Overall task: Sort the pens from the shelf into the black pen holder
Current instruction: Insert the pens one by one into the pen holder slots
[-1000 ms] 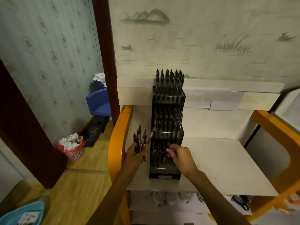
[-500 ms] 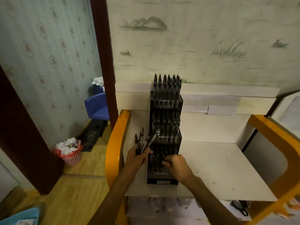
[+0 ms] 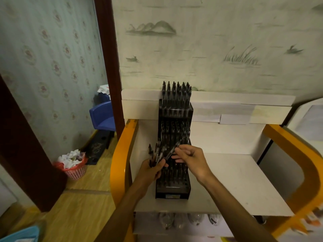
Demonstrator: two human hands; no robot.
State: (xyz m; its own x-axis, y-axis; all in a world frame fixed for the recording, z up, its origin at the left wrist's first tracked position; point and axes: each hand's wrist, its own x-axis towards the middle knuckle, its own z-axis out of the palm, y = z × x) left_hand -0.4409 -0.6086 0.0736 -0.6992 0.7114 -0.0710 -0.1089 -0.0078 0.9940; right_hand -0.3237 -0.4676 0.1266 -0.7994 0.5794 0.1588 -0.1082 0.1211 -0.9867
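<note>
A white shelf point(image 3: 244, 180) with orange side rails fills the centre and right of the frame; its right part lies bare. The tiered black pen holder point(image 3: 173, 187) stands at its left, full of pens. Left of it, the left hand point(image 3: 151, 170) grips a bunch of pens point(image 3: 155, 154). The right hand point(image 3: 192, 159) pinches one slanted pen point(image 3: 172, 151) above the lowest tier. A red wastebasket point(image 3: 74, 167) sits lower left.

Dim, warm indoor light, no visible source. Soft shadows under both forearms on the white shelf board point(image 3: 244, 180). Wide-angle bending at edges; curved orange wooden frame point(image 3: 304, 165) warped. Bottom corners smeared, tiered black plastic pen holder point(image 3: 174, 187) detail muddy.
</note>
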